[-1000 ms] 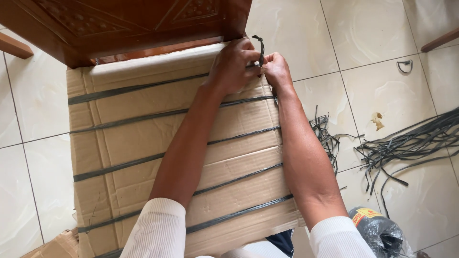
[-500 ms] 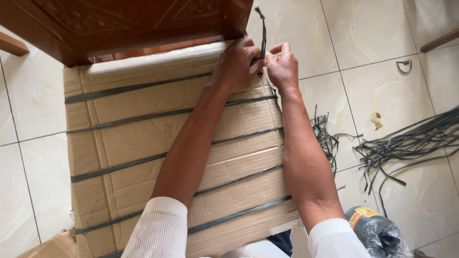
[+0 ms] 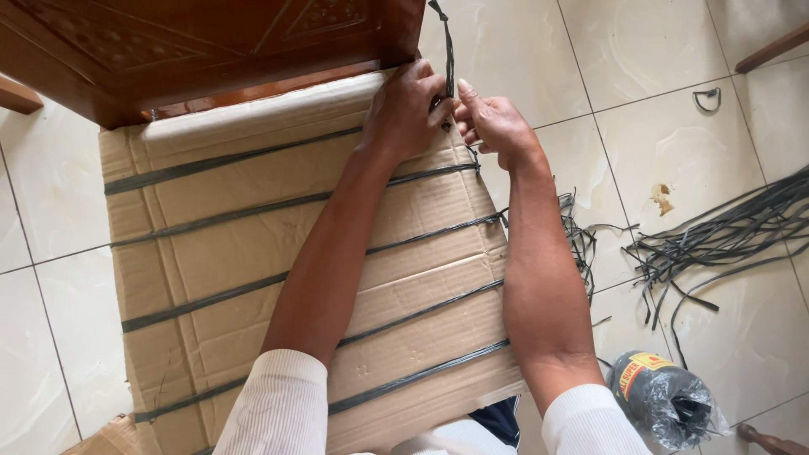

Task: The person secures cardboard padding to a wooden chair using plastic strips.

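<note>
A wide brown cardboard wrap (image 3: 253, 244) covers a carved dark wooden piece (image 3: 194, 42) and is bound by several black plastic straps (image 3: 219, 158). At its upper right corner my left hand (image 3: 409, 109) pinches the top strap's loose end (image 3: 445, 50), which sticks upward. My right hand (image 3: 493, 122) is right beside it, fingers curled at the same strap's knot. Both forearms reach across the cardboard from white ribbed sleeves.
Pale floor tiles (image 3: 674, 143) surround the package. A heap of loose black straps (image 3: 716, 244) lies on the right. A roll of black strap in clear plastic (image 3: 666, 400) sits at the lower right. A small metal hook (image 3: 708, 99) lies on the floor.
The strap end now stands straighter and higher. My right hand has turned and opened slightly at the knot. The view shifted a little, so the package sits further left.
</note>
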